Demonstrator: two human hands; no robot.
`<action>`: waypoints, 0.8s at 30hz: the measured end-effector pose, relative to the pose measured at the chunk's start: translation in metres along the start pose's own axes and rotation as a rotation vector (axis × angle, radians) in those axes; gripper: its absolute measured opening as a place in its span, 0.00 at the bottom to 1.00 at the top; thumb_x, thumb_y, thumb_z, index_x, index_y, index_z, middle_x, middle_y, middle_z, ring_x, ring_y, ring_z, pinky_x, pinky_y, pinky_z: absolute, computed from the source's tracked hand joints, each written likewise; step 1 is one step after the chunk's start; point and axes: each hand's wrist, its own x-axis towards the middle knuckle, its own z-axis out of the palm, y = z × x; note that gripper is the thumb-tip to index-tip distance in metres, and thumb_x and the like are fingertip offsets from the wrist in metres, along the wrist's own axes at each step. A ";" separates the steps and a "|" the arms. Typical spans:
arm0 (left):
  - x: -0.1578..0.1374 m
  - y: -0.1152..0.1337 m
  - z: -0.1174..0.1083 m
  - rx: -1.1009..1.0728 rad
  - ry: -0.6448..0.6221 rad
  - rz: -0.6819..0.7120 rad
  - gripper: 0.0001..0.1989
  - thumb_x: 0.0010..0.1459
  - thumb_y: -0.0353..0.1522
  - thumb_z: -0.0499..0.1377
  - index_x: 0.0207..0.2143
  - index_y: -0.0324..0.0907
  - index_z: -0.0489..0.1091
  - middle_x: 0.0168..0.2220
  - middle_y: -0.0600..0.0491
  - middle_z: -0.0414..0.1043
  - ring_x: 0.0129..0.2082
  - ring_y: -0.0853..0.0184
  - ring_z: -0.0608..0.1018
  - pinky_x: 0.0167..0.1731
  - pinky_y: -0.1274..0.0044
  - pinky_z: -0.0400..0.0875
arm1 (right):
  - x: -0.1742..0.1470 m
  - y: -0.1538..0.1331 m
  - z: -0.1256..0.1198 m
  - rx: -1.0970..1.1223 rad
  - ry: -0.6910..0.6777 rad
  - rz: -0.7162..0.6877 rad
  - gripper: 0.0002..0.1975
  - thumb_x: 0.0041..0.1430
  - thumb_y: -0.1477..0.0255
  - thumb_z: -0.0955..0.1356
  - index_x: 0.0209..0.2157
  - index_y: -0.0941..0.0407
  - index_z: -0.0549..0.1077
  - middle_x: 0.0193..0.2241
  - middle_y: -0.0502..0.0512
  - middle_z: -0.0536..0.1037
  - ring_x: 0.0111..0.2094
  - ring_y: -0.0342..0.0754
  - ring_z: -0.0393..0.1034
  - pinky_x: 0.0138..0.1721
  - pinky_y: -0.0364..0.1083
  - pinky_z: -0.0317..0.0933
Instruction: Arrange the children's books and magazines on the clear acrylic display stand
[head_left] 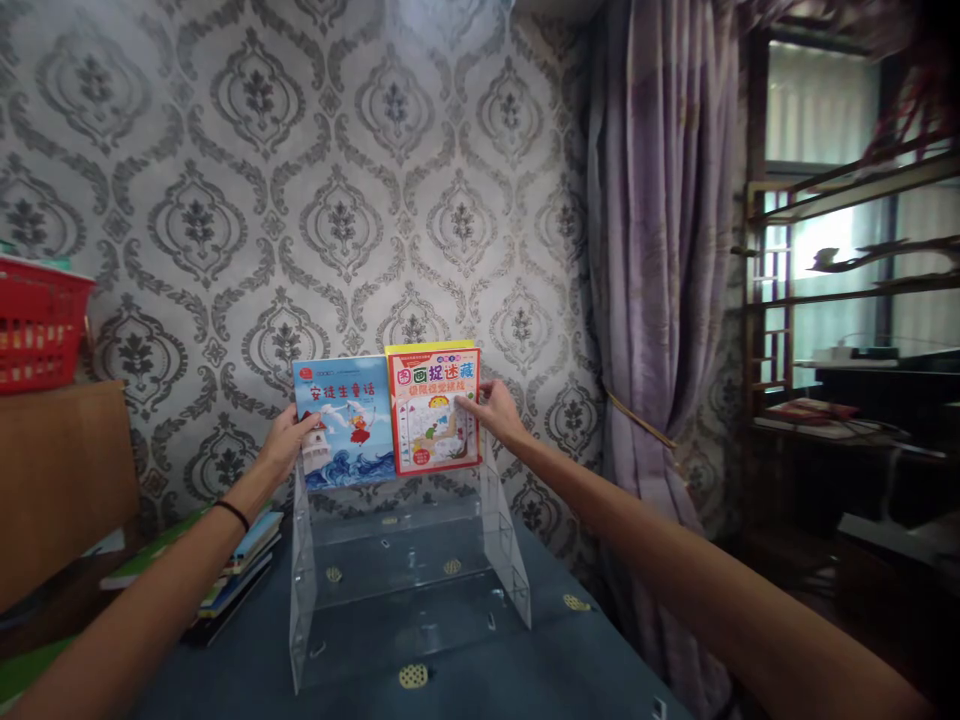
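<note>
Two bare hands reach forward, each at the outer edge of a book standing upright at the top of a see-through stepped stand [507,545]. The left hand [287,440] has its thumb across the front of a blue book [352,430], near that book's left edge; its other fingers are largely hidden, so how firmly they grip cannot be told. The right hand [495,410] pinches the right edge of a red-bordered book [436,420], thumb on the cover, with the fingers at the edge and partly out of sight behind it. A yellow edge [431,347] shows above that cover, to the left of the right fingertips.

Between the two sets of fingers the covers stand side by side, their inner edges meeting. The step in hand looks like setting or straightening these books on the top tier. Whether their lower edges are fully seated is hard to tell. The next move seems to call for even, gentle pressure from both sides, then a careful release so neither book tips.

Below the fingers, the stand's lower tiers descend toward the viewer on a dark blue patterned tablecloth [570,665]. Below and left of the left fingers lies a stack of books [247,550].
</note>
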 end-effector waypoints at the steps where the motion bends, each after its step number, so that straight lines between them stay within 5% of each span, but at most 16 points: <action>1: 0.000 0.000 0.000 0.001 0.001 0.000 0.25 0.35 0.40 0.72 0.35 0.40 0.71 0.27 0.56 0.75 0.23 0.68 0.76 0.25 0.76 0.74 | 0.000 0.000 0.003 0.044 0.002 0.019 0.31 0.40 0.57 0.79 0.43 0.53 0.69 0.43 0.58 0.79 0.50 0.59 0.72 0.48 0.55 0.70; 5: 0.002 -0.001 -0.001 0.003 0.004 -0.001 0.26 0.34 0.40 0.73 0.35 0.39 0.71 0.26 0.56 0.75 0.23 0.68 0.76 0.25 0.76 0.74 | -0.003 -0.003 0.010 0.265 -0.079 0.096 0.36 0.45 0.59 0.78 0.53 0.54 0.65 0.43 0.59 0.82 0.44 0.57 0.78 0.44 0.55 0.74; 12: -0.002 0.001 0.000 -0.005 -0.008 0.001 0.26 0.34 0.40 0.73 0.36 0.39 0.72 0.29 0.55 0.77 0.25 0.67 0.77 0.27 0.76 0.75 | -0.003 -0.005 0.008 0.421 -0.192 0.156 0.20 0.44 0.60 0.79 0.37 0.56 0.77 0.38 0.58 0.85 0.38 0.57 0.80 0.41 0.54 0.76; 24: -0.003 0.003 0.001 0.004 0.010 -0.010 0.24 0.35 0.39 0.72 0.34 0.39 0.71 0.27 0.55 0.76 0.24 0.68 0.77 0.26 0.76 0.74 | -0.009 -0.011 0.010 0.481 -0.191 0.199 0.15 0.47 0.64 0.79 0.35 0.54 0.78 0.38 0.57 0.85 0.38 0.57 0.81 0.40 0.52 0.77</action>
